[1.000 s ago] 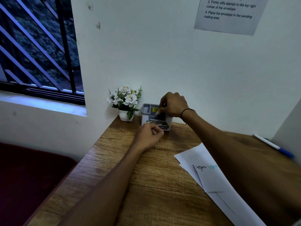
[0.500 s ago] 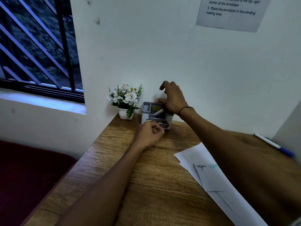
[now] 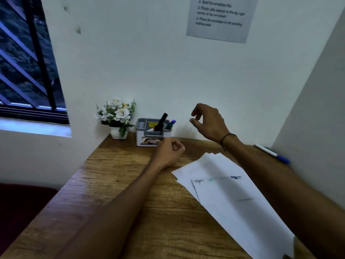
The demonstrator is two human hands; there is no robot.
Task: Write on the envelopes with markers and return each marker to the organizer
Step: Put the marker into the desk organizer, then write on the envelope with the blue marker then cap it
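A small grey organizer point(image 3: 143, 134) stands against the wall at the back of the wooden desk point(image 3: 119, 184). A black-capped marker point(image 3: 161, 120) leans in it, and a blue-capped marker point(image 3: 171, 123) sticks out beside it. My right hand point(image 3: 207, 121) hovers empty to the right of the organizer, fingers loosely curled and apart. My left hand point(image 3: 168, 152) rests as a fist on the desk, just in front of the organizer's right corner. White envelopes point(image 3: 233, 199) lie stacked at the right, with black and blue scribbles along the upper part.
A white pot of artificial flowers point(image 3: 116, 116) sits left of the organizer. A white marker with a blue cap point(image 3: 271, 153) lies at the desk's far right by the side wall. A printed instruction sheet point(image 3: 220, 17) hangs on the wall. A barred window point(image 3: 24, 58) is at the left.
My right hand let go of the marker in the organizer and pulled away up and to the right. The black-capped marker now stands leaning in the organizer. My left fist stayed put.
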